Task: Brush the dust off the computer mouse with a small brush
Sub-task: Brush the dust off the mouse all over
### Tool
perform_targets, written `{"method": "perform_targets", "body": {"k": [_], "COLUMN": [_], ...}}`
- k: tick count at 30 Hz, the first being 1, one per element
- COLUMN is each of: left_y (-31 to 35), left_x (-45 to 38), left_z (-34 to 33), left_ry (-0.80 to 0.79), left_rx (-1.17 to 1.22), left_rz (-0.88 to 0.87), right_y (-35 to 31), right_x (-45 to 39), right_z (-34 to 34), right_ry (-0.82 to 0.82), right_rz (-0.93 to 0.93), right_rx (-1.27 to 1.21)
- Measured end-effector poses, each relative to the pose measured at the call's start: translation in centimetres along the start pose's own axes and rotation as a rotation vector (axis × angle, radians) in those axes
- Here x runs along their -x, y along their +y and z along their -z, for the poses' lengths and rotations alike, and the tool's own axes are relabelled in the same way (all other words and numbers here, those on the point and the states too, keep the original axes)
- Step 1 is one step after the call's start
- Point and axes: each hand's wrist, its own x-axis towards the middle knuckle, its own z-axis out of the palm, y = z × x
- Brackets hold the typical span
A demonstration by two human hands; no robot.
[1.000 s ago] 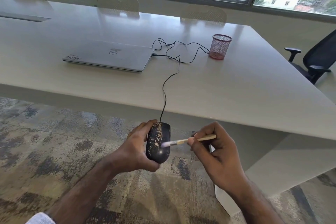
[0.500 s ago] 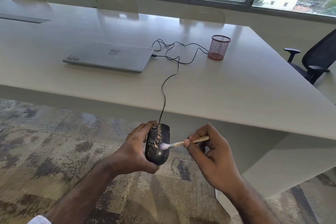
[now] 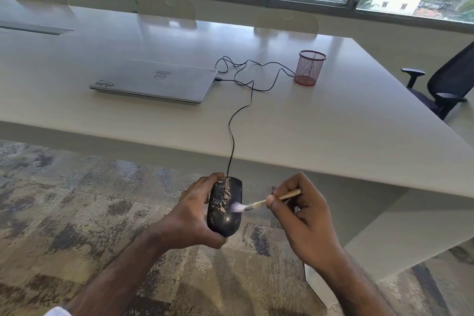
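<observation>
My left hand (image 3: 191, 215) grips a black computer mouse (image 3: 224, 206) from its left side, holding it in the air below the table's front edge. Pale dust streaks cover the mouse's upper left half. My right hand (image 3: 301, 215) pinches the wooden handle of a small brush (image 3: 259, 204) between thumb and fingers. The brush's pale bristles touch the right middle of the mouse. The mouse's black cable (image 3: 232, 133) runs up over the table edge.
A closed silver laptop (image 3: 154, 81) lies on the white table (image 3: 333, 131), with the cable plugged into its right side. A red mesh pen cup (image 3: 309, 67) stands further right. A black office chair (image 3: 446, 84) is at the far right. Patterned carpet lies below.
The brush tip has stayed on the mouse's right side and shifted slightly down it. Both hands sit almost where they were.
</observation>
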Motion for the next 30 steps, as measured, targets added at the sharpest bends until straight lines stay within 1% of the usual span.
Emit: {"method": "perform_targets", "body": {"k": [4, 10, 16, 21, 28, 30], "left_y": [0.1, 0.0, -0.3, -0.1, -0.1, 0.0], "left_x": [0.0, 0.1, 0.4, 0.5, 0.6, 0.5], "left_z": [-0.1, -0.2, -0.2, -0.1, -0.3, -0.3], "left_ry": [0.008, 0.023, -0.005, -0.021, -0.028, -0.029], "left_rx": [-0.007, 0.003, 0.008, 0.001, 0.009, 0.012], "left_rz": [-0.008, -0.025, -0.004, 0.008, 0.007, 0.004], "right_y": [-0.5, -0.5, -0.8, -0.4, -0.4, -0.1], "right_x": [-0.4, 0.0, -0.7, -0.4, -1.2, -1.4], "right_z": [0.1, -0.3, 0.0, -0.3, 0.2, 0.2], "right_ry": [0.058, -0.015, 0.052, 0.007, 0.128, 0.132], "right_rz": [0.001, -0.017, -0.026, -0.025, -0.065, -0.104], "right_rx": [-0.031, -0.01, -0.021, 0.009, -0.006, -0.001]}}
